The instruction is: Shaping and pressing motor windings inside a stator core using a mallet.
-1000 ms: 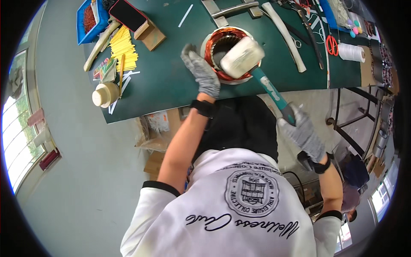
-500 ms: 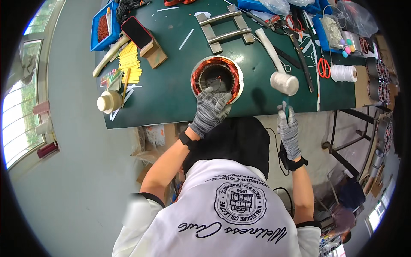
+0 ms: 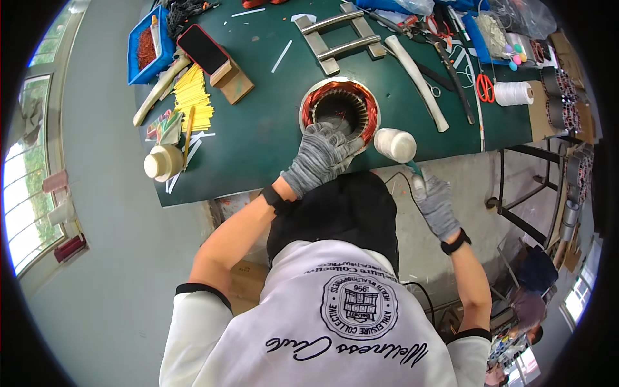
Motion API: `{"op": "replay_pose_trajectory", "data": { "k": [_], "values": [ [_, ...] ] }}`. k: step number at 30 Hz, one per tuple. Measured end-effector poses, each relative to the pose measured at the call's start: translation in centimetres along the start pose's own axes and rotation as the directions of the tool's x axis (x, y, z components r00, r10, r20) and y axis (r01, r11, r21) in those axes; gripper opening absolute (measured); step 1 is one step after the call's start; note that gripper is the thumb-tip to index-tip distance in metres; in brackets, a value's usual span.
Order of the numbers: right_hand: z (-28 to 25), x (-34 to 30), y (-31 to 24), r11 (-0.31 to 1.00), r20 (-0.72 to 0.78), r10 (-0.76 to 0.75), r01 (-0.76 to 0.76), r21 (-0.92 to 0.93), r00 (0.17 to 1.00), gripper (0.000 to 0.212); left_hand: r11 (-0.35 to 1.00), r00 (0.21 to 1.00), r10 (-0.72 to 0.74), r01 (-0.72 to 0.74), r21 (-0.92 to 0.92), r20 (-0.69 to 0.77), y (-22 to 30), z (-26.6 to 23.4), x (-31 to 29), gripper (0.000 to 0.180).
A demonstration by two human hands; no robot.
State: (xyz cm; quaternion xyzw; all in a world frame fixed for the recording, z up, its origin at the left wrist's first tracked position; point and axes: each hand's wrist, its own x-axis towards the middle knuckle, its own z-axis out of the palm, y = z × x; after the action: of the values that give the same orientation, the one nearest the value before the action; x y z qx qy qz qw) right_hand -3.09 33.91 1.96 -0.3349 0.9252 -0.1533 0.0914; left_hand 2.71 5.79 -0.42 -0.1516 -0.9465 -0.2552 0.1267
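A round motor stator [image 3: 370,111] with copper windings stands on the green table near its front edge. My gloved left hand [image 3: 319,158] grips its near rim, the fingers curled over the windings toward the bore. In my gloved right hand [image 3: 437,203] is a mallet, gripped by its green handle. The mallet's pale head [image 3: 395,145] is just right of the stator, over the table edge; whether they touch I cannot tell.
Behind the stator lies a metal frame [image 3: 338,39]. A pale wooden stick [image 3: 418,82], red scissors [image 3: 485,88] and a white thread spool [image 3: 514,93] are to the right. Leftward are a phone [image 3: 204,49] on a wooden block, yellow strips [image 3: 193,100] and a cream-coloured round piece [image 3: 162,162].
My right hand has brought the mallet leftward, from over the wooden stick to beside the stator. My left hand stays on the stator. The whole view has shifted slightly.
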Motion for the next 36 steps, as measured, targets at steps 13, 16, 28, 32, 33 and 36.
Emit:
{"op": "replay_pose_trajectory", "data": {
  "k": [13,16,28,32,33,36],
  "values": [
    [1.0,-1.5,3.4,0.779,0.186,0.484,-0.518,0.354,0.855,0.032,0.985,0.907,0.135,-0.079,-0.153,0.398,-5.5,-5.0,2.1,0.023],
    [3.8,-4.3,5.8,0.847,0.012,0.365,-0.337,0.412,0.931,0.037,0.999,0.997,-0.026,0.029,-0.032,0.078,-2.3,-3.4,2.0,0.026],
    [9.2,0.0,0.9,0.548,0.267,0.442,-0.493,0.676,0.856,0.053,0.987,0.99,-0.061,0.079,0.141,-0.127,0.2,0.5,0.5,0.039],
    [11.3,-2.2,0.5,0.747,0.126,0.565,-0.571,0.342,0.815,0.03,0.986,0.991,0.065,-0.045,0.159,-0.121,-1.7,0.9,-0.5,0.037],
    [11.4,-3.3,0.1,0.67,0.05,0.586,-0.518,0.532,0.809,0.028,0.985,0.987,0.103,-0.084,0.153,-0.124,-1.8,0.7,-0.4,0.035],
    [12.7,-4.4,-1.1,0.662,0.069,0.637,-0.59,0.463,0.768,0.029,0.976,0.966,0.2,-0.182,0.117,-0.162,-3.0,0.8,-0.6,0.03]
  ]
}}
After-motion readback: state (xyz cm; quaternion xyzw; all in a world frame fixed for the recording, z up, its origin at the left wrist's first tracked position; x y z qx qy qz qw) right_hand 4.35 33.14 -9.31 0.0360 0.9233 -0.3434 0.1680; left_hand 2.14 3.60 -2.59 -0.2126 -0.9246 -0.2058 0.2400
